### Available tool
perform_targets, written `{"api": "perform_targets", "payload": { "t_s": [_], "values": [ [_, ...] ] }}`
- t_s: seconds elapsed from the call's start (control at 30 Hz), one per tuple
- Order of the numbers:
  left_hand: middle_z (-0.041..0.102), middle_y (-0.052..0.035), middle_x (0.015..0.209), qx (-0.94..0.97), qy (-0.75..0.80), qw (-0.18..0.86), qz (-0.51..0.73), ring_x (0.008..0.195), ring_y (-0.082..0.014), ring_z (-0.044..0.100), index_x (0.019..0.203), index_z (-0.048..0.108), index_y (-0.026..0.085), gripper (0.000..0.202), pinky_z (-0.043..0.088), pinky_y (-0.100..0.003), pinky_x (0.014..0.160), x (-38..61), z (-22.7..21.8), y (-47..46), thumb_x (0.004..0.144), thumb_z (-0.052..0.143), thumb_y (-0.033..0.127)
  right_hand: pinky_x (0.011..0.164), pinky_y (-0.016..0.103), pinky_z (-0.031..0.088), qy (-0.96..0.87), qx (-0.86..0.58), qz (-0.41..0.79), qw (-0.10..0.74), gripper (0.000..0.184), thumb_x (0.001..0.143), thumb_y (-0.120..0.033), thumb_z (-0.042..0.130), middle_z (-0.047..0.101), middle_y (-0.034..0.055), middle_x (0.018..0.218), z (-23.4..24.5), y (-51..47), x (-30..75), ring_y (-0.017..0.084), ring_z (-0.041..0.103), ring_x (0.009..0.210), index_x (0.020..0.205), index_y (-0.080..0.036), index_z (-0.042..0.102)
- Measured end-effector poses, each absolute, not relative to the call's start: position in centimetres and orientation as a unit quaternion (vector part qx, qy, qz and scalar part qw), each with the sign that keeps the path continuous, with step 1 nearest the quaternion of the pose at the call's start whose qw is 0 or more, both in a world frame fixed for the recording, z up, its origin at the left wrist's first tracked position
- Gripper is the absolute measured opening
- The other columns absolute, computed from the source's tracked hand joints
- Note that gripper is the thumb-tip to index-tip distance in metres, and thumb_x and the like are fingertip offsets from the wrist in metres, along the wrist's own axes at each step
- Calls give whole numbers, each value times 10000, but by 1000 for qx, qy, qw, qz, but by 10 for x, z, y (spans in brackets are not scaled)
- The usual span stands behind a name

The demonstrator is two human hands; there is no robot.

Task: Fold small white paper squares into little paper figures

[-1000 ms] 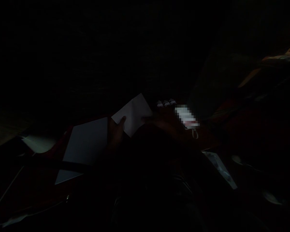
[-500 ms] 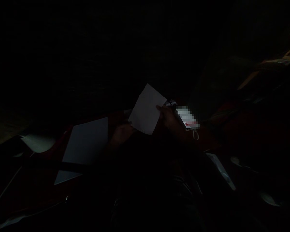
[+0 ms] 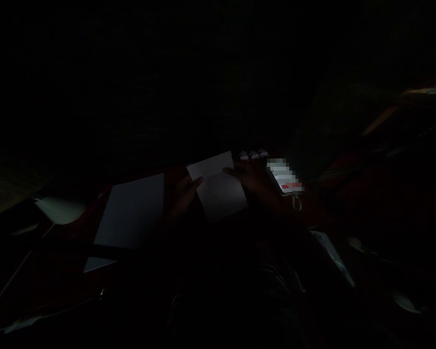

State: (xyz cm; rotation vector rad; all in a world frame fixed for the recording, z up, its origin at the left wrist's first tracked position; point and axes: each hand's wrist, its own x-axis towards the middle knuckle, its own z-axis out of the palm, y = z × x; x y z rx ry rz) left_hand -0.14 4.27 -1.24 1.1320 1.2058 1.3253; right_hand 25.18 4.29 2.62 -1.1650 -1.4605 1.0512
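Note:
The scene is very dark. A white sheet of paper [image 3: 221, 191] is held up in front of me, with a faint crease or bend across its upper part. My left hand [image 3: 186, 193] grips its left edge, the thumb lying on the front face. At the right edge my right hand [image 3: 244, 177] pinches the sheet, its fingers partly lost in shadow. Just beyond my right hand lie small folded white paper pieces [image 3: 253, 155] in a row.
A larger stack or sheet of white paper [image 3: 131, 208] lies to the left. On the right rests a lit phone [image 3: 284, 175] with a looped strap. A pale cable [image 3: 10, 276] curves at the lower left. A pale flat packet [image 3: 332, 257] lies at lower right.
The sheet has come down and turned, from a diagonal tilt to nearly upright. Both hands still hold it, and the small folded pieces behind it now show more fully.

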Motion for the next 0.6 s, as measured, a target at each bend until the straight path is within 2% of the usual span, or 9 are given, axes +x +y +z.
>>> {"api": "perform_targets", "payload": {
  "t_s": [0.13, 0.2, 0.27, 0.33, 0.43, 0.53, 0.6],
  "values": [
    [814, -72, 973, 499, 504, 448, 544, 968, -290, 763, 950, 790, 221, 503, 591, -390, 836, -7, -12, 44, 672, 973, 599, 880, 429, 595, -608, -444, 457, 474, 342, 801, -536, 940, 815, 74, 931, 24, 44, 252, 260, 736, 914, 888, -226, 826],
    [815, -76, 985, 508, 488, 452, 547, 979, -297, 767, 965, 790, 224, 515, 600, -401, 849, -9, -11, 44, 684, 954, 624, 838, 400, 587, -579, -440, 483, 488, 381, 758, -564, 946, 793, 55, 867, 15, 52, 251, 232, 707, 849, 829, -221, 797],
    [812, -79, 961, 518, 483, 446, 548, 968, -300, 766, 905, 782, 220, 484, 606, -410, 866, -10, -10, 45, 679, 944, 617, 794, 361, 569, -552, -442, 497, 503, 373, 748, -552, 932, 775, 29, 841, 6, 60, 251, 205, 682, 809, 814, -225, 767],
    [811, -79, 933, 526, 491, 425, 549, 967, -300, 765, 839, 773, 221, 407, 610, -417, 891, -12, -9, 46, 679, 933, 560, 765, 338, 548, -534, -454, 495, 513, 311, 765, -478, 909, 746, 10, 804, -1, 65, 253, 185, 661, 769, 774, -221, 735],
    [836, -83, 996, 552, 496, 403, 536, 1035, -308, 769, 869, 820, 227, 269, 605, -439, 975, -15, -7, 45, 724, 864, 450, 795, 331, 564, -547, -459, 476, 514, 84, 821, -306, 777, 784, 17, 858, -6, 69, 257, 193, 703, 815, 827, -223, 775],
    [855, -75, 1072, 575, 492, 401, 517, 1090, -314, 768, 909, 860, 241, 226, 588, -447, 1027, -18, -4, 42, 775, 746, 383, 838, 338, 595, -584, -463, 450, 492, 137, 811, -188, 650, 811, 37, 855, -6, 70, 262, 214, 743, 856, 793, -222, 782],
    [856, -72, 1076, 574, 490, 407, 514, 1089, -312, 768, 914, 865, 240, 256, 587, -434, 1007, -18, -1, 38, 805, 678, 377, 836, 346, 607, -598, -473, 431, 483, 178, 846, -198, 618, 793, 50, 794, -6, 69, 264, 222, 744, 830, 748, -219, 765]
  ]
}}
